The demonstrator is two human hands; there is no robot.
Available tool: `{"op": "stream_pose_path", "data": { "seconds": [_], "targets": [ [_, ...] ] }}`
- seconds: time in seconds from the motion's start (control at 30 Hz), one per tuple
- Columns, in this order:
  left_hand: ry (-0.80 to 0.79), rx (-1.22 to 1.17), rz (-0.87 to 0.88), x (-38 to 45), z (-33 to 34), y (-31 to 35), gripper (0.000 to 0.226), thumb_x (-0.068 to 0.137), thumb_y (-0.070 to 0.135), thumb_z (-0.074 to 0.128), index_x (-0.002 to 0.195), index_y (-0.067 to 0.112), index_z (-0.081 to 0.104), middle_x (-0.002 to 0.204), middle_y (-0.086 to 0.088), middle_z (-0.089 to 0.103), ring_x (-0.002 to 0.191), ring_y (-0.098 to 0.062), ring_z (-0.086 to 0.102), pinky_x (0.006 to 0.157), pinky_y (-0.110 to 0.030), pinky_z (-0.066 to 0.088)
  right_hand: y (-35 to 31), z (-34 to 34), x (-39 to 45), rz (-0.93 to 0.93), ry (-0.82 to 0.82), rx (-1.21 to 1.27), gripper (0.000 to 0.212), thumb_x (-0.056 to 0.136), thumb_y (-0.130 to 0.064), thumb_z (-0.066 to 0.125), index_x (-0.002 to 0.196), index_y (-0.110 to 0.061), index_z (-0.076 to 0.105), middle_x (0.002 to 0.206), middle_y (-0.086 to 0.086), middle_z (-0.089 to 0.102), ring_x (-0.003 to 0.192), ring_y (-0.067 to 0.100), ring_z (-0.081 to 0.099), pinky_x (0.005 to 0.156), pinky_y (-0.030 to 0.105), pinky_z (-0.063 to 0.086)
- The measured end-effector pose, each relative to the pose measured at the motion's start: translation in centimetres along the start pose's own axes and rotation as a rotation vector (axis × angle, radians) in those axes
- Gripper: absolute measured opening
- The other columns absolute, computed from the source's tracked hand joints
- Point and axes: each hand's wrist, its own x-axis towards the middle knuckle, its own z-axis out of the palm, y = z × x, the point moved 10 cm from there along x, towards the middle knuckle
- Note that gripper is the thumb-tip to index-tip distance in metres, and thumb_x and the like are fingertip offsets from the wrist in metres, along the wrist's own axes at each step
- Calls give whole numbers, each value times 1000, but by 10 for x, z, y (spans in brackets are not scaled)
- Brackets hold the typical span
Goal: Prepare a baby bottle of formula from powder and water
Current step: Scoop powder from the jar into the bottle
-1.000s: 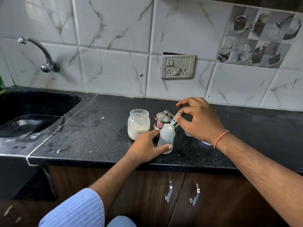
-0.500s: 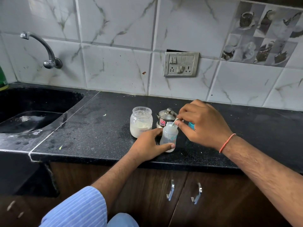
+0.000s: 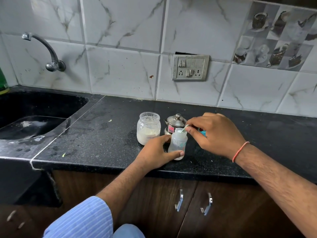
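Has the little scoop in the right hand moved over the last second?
Yes. The scoop was tilted above the baby bottle with its bowl over the opening; now it is lower, down in the bottle's mouth, pinched by the right hand.

powder jar [image 3: 148, 128] and steel pot [image 3: 175, 124] crowding behind bottle [image 3: 177, 143], countertop [image 3: 106, 134] open leftward

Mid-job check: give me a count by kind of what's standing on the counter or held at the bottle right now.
Baby bottle: 1
Powder jar: 1
Steel lidded pot: 1
Scoop: 1
Total: 4
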Motion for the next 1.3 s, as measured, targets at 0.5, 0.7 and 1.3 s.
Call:
{"op": "stream_pose_path", "data": {
  "seconds": [0.5,0.7,1.3],
  "targets": [
    [15,7,34,1,0,2,62,88,55,90,140,27,72,108,22,74,99,17,63,79,-6,44,4,4,-2,65,-29,25,26,103,-45,56,106,-30,77,87,-13,77,76,17,67,65,34,55],
    [21,0,26,1,-1,1,64,87,56,90,141,27,72,113,21,75,103,15,63,81,-6,44,7,7,-1,87,-34,42,28,101,-48,53,106,-32,75,91,-14,77,82,17,70,66,37,58],
    [0,-3,-43,-4,-3,4,61,85,55,92,136,28,74,112,20,76,104,5,67,95,-28,57,14,5,-7,163,33,68,14,102,-39,64,101,-32,76,83,-14,72,72,13,65,60,32,53]
  ]
}}
